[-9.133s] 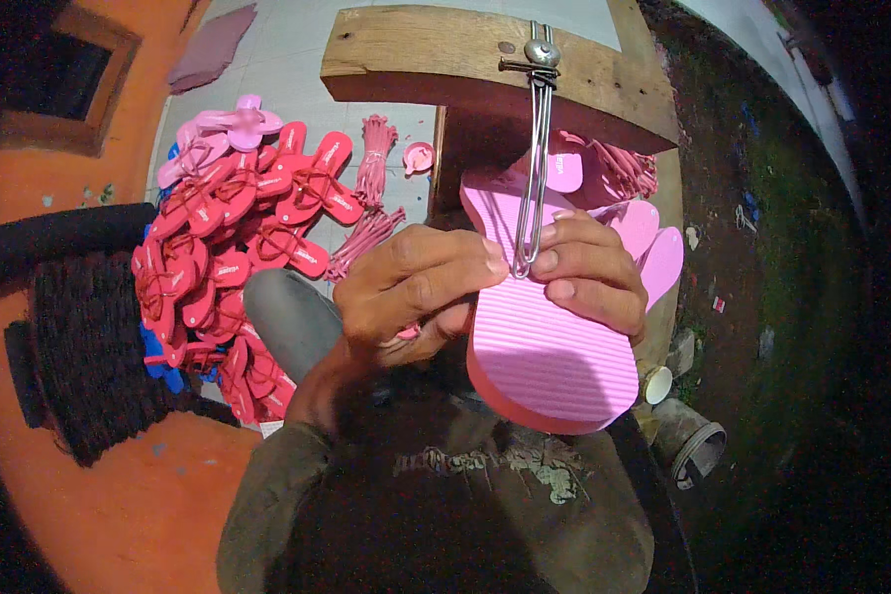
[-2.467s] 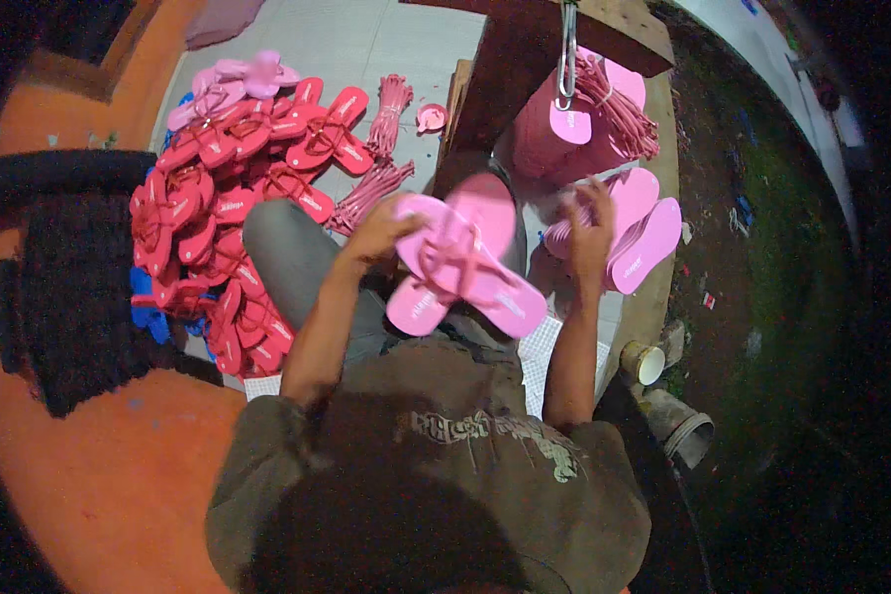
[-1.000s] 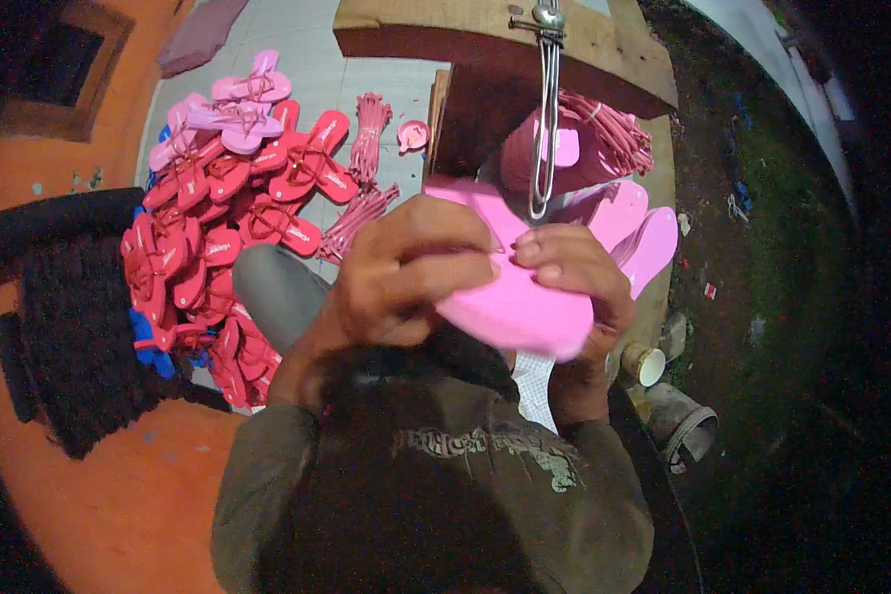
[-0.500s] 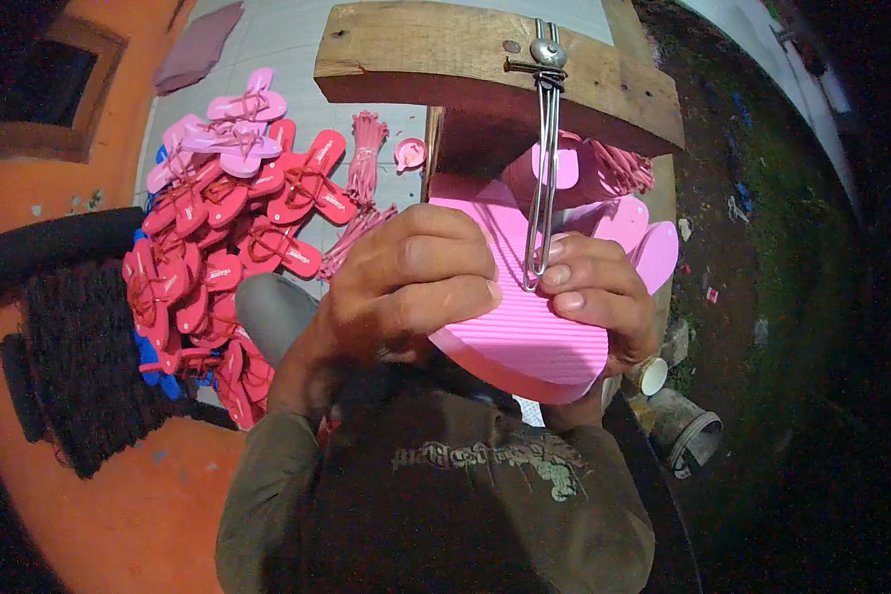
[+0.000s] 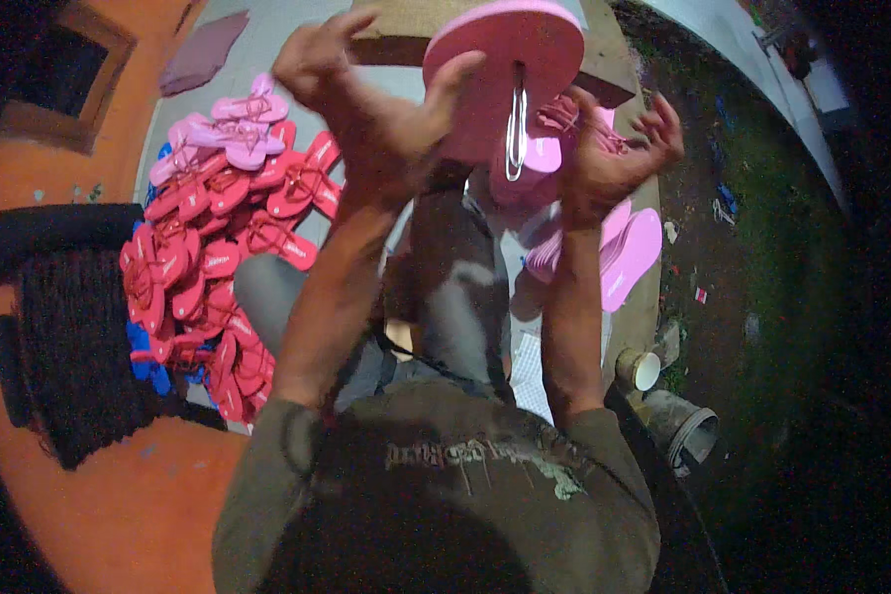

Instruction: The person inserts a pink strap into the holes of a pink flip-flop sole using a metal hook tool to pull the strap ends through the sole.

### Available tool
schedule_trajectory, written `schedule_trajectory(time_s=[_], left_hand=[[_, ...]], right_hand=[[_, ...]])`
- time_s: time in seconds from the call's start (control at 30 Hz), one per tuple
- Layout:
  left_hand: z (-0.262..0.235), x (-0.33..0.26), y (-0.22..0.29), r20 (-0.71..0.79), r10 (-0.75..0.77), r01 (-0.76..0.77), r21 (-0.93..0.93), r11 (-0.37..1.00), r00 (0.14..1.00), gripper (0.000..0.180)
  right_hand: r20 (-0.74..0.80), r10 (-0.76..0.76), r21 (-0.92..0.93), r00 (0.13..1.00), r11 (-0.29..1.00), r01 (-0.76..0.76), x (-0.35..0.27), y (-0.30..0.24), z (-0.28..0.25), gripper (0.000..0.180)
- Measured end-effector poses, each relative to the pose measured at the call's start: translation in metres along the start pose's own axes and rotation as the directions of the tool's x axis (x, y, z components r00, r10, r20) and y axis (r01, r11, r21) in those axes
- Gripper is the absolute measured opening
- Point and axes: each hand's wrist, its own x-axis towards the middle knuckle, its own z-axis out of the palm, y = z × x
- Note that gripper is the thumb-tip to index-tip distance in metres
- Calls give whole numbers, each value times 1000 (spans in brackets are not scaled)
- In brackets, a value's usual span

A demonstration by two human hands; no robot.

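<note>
The sole [image 5: 490,42] is hanging high in front of the person, tilted, and the wire [image 5: 516,109] is apparently coming through it, its looped tip pointing down. The beam [image 5: 609,49] is standing just behind. The left hand [image 5: 381,117] is closing on nothing: its grip is standing wide, the thumb overlapping the sole's left edge, though whether it is touching cannot be told. The right hand [image 5: 606,163] is also showing a wide grip, apart from the sole and in front of the straps [image 5: 558,111].

For good work here, both hands should be steadying the sole close to the wire, pressing evenly so nothing is twisting or tearing. Any pull should be running along the wire, not across it, with fingertips avoiding the tip. The right forearm should be clearing the loose soles [image 5: 636,257] beside it; the sandals [image 5: 203,223] are lying well to the left.
</note>
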Motion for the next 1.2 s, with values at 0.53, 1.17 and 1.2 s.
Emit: schedule_trajectory(time_s=[0.53, 1.17, 1.2], left_hand=[[-74, -197, 0, 840, -434, 701, 93, 707, 326, 27], [-80, -125, 17, 936, -237, 899, -146, 414, 260, 44], [-80, -117, 16, 926, -191, 874, -216, 434, 324, 43]], right_hand=[[27, 637, -728, 770, 540, -421, -114, 169, -219, 80], [786, 495, 122, 370, 463, -878, -86, -34, -93, 57], [852, 456, -10, 259, 509, -861, -74, -35, -89, 48]])
